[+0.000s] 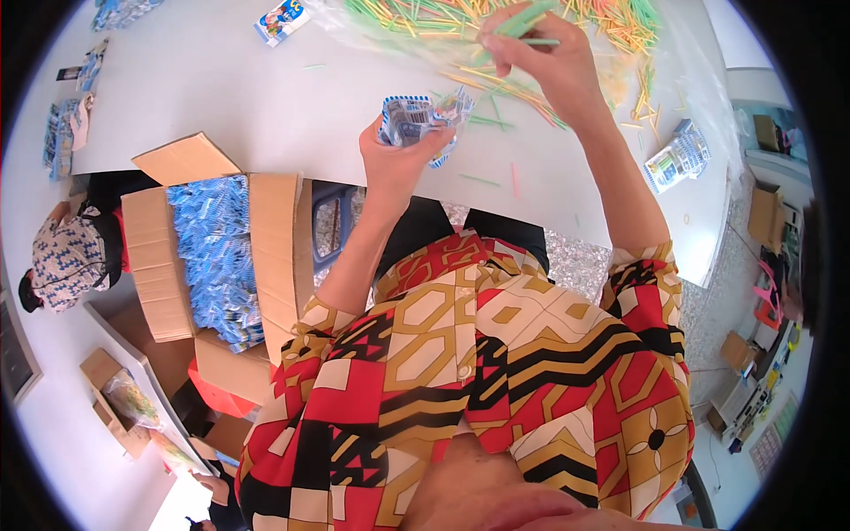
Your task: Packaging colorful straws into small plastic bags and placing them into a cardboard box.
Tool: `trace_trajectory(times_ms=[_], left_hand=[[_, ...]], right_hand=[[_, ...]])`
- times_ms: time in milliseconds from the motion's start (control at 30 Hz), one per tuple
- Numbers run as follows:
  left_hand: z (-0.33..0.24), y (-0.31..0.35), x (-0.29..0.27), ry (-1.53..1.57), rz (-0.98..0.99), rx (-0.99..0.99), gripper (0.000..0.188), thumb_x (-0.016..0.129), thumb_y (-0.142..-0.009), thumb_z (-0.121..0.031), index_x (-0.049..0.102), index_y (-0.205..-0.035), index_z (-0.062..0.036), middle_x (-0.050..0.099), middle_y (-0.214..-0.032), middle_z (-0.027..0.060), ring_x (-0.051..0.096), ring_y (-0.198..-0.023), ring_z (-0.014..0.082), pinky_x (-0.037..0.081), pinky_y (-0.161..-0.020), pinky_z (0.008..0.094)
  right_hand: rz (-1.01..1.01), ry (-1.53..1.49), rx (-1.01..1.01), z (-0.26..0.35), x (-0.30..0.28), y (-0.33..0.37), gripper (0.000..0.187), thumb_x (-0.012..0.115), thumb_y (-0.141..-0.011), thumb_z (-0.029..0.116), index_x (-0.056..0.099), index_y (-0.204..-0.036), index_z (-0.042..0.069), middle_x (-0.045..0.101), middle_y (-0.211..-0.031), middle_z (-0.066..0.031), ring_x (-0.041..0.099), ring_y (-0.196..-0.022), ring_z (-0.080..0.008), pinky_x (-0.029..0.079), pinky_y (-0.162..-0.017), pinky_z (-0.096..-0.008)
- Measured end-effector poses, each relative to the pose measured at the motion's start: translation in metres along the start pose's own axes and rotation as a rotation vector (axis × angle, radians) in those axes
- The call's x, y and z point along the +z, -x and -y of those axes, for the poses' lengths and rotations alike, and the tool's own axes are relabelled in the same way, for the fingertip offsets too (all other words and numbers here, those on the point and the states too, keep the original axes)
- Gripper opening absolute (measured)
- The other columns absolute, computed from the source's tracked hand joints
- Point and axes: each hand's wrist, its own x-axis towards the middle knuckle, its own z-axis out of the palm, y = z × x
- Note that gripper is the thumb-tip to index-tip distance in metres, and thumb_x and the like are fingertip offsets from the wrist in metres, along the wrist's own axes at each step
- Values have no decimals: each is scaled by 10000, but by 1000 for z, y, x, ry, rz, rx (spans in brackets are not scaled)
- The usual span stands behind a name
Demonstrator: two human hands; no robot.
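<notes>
Left grip curls round blue-and-white crinkly plastic pouch above near side of white worktop; right grip pinches slender green sticks. I judge pouch light, soft, slippery: hold rim; sticks light, bendable: take mid-length.

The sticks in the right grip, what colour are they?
Those sticks are light green; the head view shows them best.

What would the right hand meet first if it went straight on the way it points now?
Probably the loose heap of thin yellow, green and orange sticks beyond the fingertips. The right hand itself grips thin pale-green sticks; its height above the heap is unclear.
</notes>
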Motion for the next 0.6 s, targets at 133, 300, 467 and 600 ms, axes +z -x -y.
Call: trace_trajectory(times_ms=[133, 300, 467, 600], left_hand=[[-3, 0, 10, 3, 41, 6, 191, 731, -709, -11, 639, -876, -8, 654, -796, 25, 586, -697, 67, 475, -643, 213], [-3, 5, 19, 63, 71, -4, 202, 736, -711, -31, 636, -886, -16, 653, -805, 22, 582, -699, 68, 474, -645, 213], [0, 9, 23, 34, 87, 13, 205, 731, -711, -40, 636, -890, -14, 653, -808, 26, 585, -704, 69, 476, -647, 220], [-1, 10, 25, -22, 113, 40, 196, 720, -710, -37, 640, -888, -16, 653, -801, 24, 586, -702, 67, 476, -641, 220]], right_hand=[[26, 105, -122, 1, 5, 30, 143, 656, -792, -3, 628, -932, 6, 601, -875, -38, 563, -732, -89, 471, -621, -229], [85, 413, -323, 5, 12, 43, 90, 642, -809, 14, 632, -898, 7, 608, -885, -40, 577, -769, -96, 469, -642, -222], [118, 425, -172, 7, 13, 53, 81, 637, -809, 11, 631, -890, 10, 610, -887, -29, 569, -761, -88, 464, -632, -225], [135, 440, -79, 12, 10, 55, 88, 635, -821, 43, 629, -904, 15, 609, -882, -21, 558, -760, -77, 461, -639, -223]])
